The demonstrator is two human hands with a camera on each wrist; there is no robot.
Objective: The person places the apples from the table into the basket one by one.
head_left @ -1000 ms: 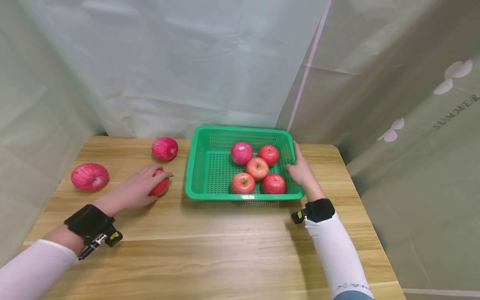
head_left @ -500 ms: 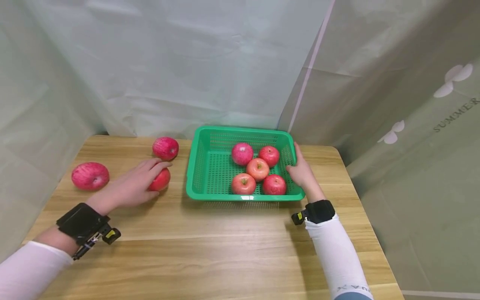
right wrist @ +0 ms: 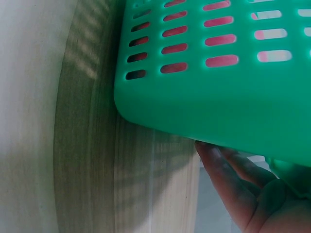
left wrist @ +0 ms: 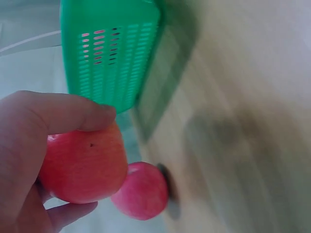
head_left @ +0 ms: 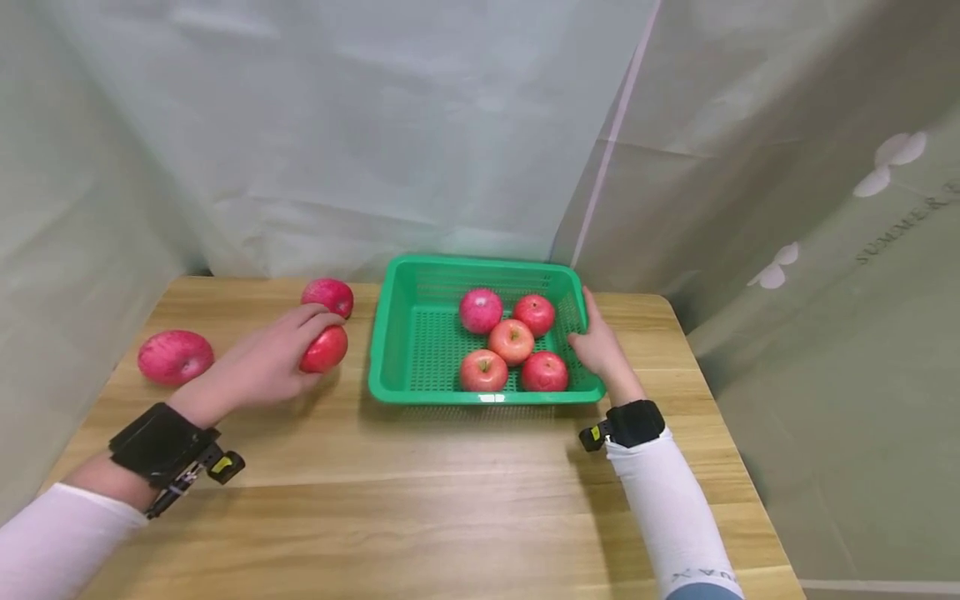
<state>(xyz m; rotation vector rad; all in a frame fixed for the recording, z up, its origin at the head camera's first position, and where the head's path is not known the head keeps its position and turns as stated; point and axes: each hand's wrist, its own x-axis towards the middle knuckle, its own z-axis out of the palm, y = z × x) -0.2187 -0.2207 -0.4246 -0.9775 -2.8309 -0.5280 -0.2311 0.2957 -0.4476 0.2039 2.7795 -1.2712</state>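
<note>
My left hand grips a red apple between thumb and fingers. The left wrist view shows this apple held off the wooden table, its shadow apart from it. Just behind it lies a pinkish-red apple; another apple rests to the left. A green plastic basket stands to the right with several apples inside, mostly in its right half. My right hand holds the basket's right side, thumb over the rim. In the right wrist view, fingers touch the basket's outer wall.
The wooden table reaches back to a pale grey-green curtain. More curtain hangs along its left and right sides. The basket sits near the table's back edge.
My left hand has taken the red apple up off the table and shifted slightly. My right hand keeps its hold on the basket, which has stayed in place.
</note>
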